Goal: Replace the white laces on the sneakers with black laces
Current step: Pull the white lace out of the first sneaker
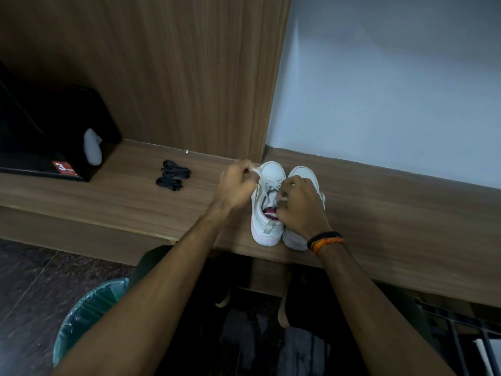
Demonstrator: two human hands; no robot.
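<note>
Two white sneakers stand side by side on the wooden shelf (135, 202), toes toward the wall. The left sneaker (267, 213) has white laces (271, 187) threaded through it. My left hand (237, 185) pinches a white lace end at the shoe's upper left side. Over the tongue, my right hand (301, 207) pinches another white lace strand and covers much of the right sneaker (295, 237). Two bundles of black laces (173, 175) lie on the shelf to the left of the shoes, apart from both hands.
A black box (67, 137) with a red label and a pale object leaning on it stands at the shelf's left end. A bin lined with a green bag (86, 318) sits on the dark floor below. A dark rack (461, 329) is at lower right.
</note>
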